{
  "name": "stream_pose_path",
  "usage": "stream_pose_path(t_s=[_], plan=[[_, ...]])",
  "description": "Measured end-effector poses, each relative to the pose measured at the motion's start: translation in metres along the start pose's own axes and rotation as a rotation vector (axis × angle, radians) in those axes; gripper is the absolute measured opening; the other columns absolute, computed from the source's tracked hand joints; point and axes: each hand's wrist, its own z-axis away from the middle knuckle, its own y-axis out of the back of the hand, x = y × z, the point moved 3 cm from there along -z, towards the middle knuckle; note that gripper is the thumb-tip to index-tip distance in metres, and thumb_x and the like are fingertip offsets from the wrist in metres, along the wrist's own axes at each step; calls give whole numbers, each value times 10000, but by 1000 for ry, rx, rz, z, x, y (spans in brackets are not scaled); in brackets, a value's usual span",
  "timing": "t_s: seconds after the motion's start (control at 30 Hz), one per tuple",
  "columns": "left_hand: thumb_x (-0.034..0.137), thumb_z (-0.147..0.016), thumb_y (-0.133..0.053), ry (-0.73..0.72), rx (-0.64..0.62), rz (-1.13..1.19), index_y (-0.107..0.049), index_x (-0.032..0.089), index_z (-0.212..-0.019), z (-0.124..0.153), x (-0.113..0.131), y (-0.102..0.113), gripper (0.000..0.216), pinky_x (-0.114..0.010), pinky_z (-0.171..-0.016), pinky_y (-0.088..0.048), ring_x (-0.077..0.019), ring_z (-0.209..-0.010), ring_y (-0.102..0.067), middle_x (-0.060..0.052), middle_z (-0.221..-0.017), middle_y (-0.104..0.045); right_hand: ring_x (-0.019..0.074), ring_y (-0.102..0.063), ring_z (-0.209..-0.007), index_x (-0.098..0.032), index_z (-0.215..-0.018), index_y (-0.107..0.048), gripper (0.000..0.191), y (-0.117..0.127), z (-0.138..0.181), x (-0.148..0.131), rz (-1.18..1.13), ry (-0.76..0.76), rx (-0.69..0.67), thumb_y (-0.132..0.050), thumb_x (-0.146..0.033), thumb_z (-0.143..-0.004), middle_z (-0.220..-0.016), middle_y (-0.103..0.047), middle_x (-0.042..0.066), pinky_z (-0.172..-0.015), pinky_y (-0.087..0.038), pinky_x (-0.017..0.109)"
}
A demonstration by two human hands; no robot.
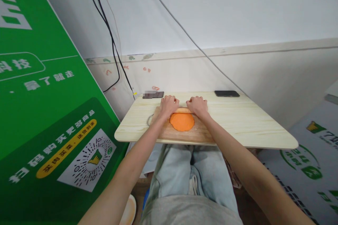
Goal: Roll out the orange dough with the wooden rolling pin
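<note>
In the head view, the orange dough [182, 122] lies on a wooden board [187, 136] at the bench's [245, 123] near edge, already pressed into a flat, roughly round sheet, whole and uncut. Flattening looks well along; whether any remains cannot be told. The rolling pin [183, 110] lies across its far edge. The left hand [169, 104] and right hand [198, 105] are both curled closed over the pin's opposite ends, fingers bent.
</note>
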Motion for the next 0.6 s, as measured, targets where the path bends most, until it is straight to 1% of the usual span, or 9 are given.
stream_pose_path(t_s=[0.13, 0.3, 0.43, 0.5, 0.6], plan=[[306, -1126, -441, 8, -5, 21, -849, 177, -1224, -10, -3, -2, 439, -354, -1013, -525, -278, -1211, -737, -171, -1295, -819, 382, -643, -1355, -119, -1283, -828, 491, 0, -8, 1, -11, -3, -20, -460, -374, -1081, -1412, -763, 246, -1130, -473, 499], [294, -1119, -451, 0, 3, 45, -863, 160, -1200, -22, -7, -4, 441, -352, -990, -541, -286, -1165, -767, -200, -1250, -829, 353, -703, -1304, -135, -1260, -840, 468, 3, -18, 1, -12, 8, -30, -461, -346, -1085, -1351, -800, 236, -1092, -499, 439], [293, -1114, -475, 12, -43, 50, -870, 168, -1188, -33, -10, -8, 421, -331, -993, -541, -280, -1184, -773, -192, -1244, -837, 328, -741, -1268, -132, -1268, -841, 473, 4, -26, 0, -3, 30, -29, -445, -323, -1094, -1327, -809, 239, -1046, -511, 386], [295, -1110, -482, 13, -66, 46, -870, 165, -1189, -35, -11, -10, 417, -328, -989, -545, -282, -1189, -776, -192, -1246, -838, 320, -750, -1260, -137, -1270, -842, 469, 3, -29, 0, 1, 37, -32, -449, -323, -1096, -1321, -813, 235, -1026, -513, 367], [291, -1108, -474, 2, -67, 46, -864, 148, -1208, -32, -10, -11, 427, -337, -986, -552, -290, -1189, -777, -207, -1255, -833, 315, -753, -1257, -147, -1276, -843, 470, 2, -31, 1, 5, 39, -34, -446, -333, -1105, -1316, -816, 228, -1013, -511, 353]])
